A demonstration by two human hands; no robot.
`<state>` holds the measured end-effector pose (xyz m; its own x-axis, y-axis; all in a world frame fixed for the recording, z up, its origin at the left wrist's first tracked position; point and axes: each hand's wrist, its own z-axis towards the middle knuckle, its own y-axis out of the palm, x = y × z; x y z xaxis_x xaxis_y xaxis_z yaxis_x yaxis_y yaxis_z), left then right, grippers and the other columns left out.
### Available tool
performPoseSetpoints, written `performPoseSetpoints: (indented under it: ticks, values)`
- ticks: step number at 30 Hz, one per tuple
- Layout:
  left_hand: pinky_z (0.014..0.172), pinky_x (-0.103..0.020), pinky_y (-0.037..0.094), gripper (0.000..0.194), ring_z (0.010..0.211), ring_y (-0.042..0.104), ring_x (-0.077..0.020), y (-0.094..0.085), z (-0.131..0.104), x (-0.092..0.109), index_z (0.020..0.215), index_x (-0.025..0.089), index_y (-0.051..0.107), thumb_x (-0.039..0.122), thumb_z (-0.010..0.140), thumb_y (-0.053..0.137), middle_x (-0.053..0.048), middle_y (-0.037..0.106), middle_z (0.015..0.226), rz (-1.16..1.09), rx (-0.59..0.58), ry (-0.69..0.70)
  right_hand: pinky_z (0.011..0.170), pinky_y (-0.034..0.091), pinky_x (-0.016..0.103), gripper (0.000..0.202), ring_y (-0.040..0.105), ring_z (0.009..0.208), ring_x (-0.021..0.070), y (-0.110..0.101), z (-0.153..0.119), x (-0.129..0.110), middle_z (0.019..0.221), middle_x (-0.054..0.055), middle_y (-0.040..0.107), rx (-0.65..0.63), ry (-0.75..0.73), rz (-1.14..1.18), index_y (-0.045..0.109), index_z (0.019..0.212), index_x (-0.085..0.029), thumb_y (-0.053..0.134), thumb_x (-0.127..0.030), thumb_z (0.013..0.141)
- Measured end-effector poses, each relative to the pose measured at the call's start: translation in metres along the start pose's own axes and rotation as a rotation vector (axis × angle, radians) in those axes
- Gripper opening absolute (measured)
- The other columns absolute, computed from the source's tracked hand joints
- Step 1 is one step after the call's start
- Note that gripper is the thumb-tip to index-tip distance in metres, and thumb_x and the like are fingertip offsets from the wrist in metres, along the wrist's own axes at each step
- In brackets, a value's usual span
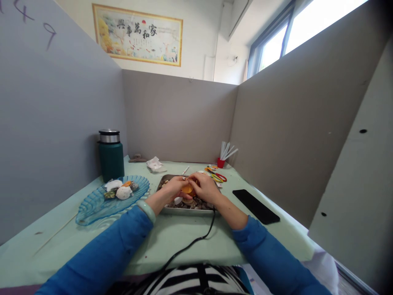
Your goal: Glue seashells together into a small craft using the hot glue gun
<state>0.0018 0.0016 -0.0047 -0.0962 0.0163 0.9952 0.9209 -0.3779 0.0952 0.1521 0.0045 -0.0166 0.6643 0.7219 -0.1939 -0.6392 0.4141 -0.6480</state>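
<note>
Over a shallow metal tray (184, 212), my left hand (175, 186) and my right hand (203, 187) meet around an orange shell (188, 189). Both sets of fingers are closed on its edges, and they cover part of it. The left wrist wears a pale green bangle. Brown and whitish shells (196, 203) lie in the tray beneath the hands. To the left, a blue scalloped plate (92, 208) bears several shells, among them a white ribbed shell (124, 193) at the front.
A dark green bottle (111, 159) stands behind the plate. Scissors (218, 177) and a red cup (220, 163) of white sticks are beyond the tray. A black flat strip (256, 206) lies at right. A black cable (187, 247) runs toward my body. Grey partitions (181, 116) enclose the table.
</note>
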Motion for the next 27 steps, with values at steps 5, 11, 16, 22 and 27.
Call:
performPoseSetpoints:
  ticks: [5, 11, 16, 22, 27]
  values:
    - [0.05, -0.029, 0.055, 0.012, 0.063, 0.061, -0.0168, -0.0016, 0.0019, -0.0019, 0.077, 0.008, 0.057, 0.018, 0.074, 0.062, -0.008, 0.059, 0.074, -0.013, -0.009, 0.011, 0.07, 0.039, 0.025, 0.012, 0.056, 0.078, 0.0149, -0.0006, -0.0001, -0.0011, 0.084, 0.004, 0.064, -0.002, 0.007, -0.001, 0.061, 0.09, -0.018, 0.051, -0.019, 0.083]
    - [0.051, -0.03, 0.055, 0.01, 0.063, 0.061, -0.0169, -0.0014, -0.0001, -0.0006, 0.076, 0.009, 0.057, 0.018, 0.075, 0.06, -0.007, 0.059, 0.071, -0.008, -0.009, -0.003, 0.071, 0.039, 0.025, 0.011, 0.056, 0.078, 0.0149, 0.0002, 0.0005, 0.0002, 0.084, 0.004, 0.064, 0.001, 0.006, 0.006, 0.061, 0.089, -0.018, 0.051, -0.019, 0.083]
    - [0.051, -0.029, 0.055, 0.012, 0.063, 0.061, -0.0168, -0.0009, -0.0004, -0.0005, 0.076, 0.009, 0.057, 0.019, 0.073, 0.063, -0.007, 0.059, 0.071, -0.015, -0.015, 0.009, 0.07, 0.039, 0.025, 0.011, 0.056, 0.077, 0.0151, 0.0002, 0.0005, 0.0002, 0.084, 0.004, 0.064, 0.003, 0.011, 0.008, 0.061, 0.089, -0.018, 0.051, -0.02, 0.083]
    - [0.05, -0.03, 0.055, 0.014, 0.065, 0.062, -0.0181, -0.0028, 0.0025, -0.0024, 0.081, 0.009, 0.057, 0.017, 0.072, 0.063, -0.01, 0.061, 0.079, -0.039, -0.029, 0.014, 0.07, 0.039, 0.025, 0.012, 0.056, 0.077, 0.0148, -0.0005, 0.0003, -0.0003, 0.084, 0.004, 0.064, -0.004, 0.014, 0.008, 0.061, 0.089, -0.018, 0.051, -0.02, 0.083]
    - [0.048, -0.03, 0.055, 0.011, 0.064, 0.062, -0.0179, -0.0037, 0.0032, -0.0027, 0.082, 0.008, 0.057, 0.014, 0.073, 0.061, -0.011, 0.061, 0.081, -0.058, -0.027, 0.015, 0.069, 0.039, 0.025, 0.011, 0.056, 0.077, 0.0148, -0.0003, 0.0002, -0.0001, 0.083, 0.003, 0.064, 0.003, 0.021, 0.006, 0.061, 0.089, -0.019, 0.051, -0.02, 0.083]
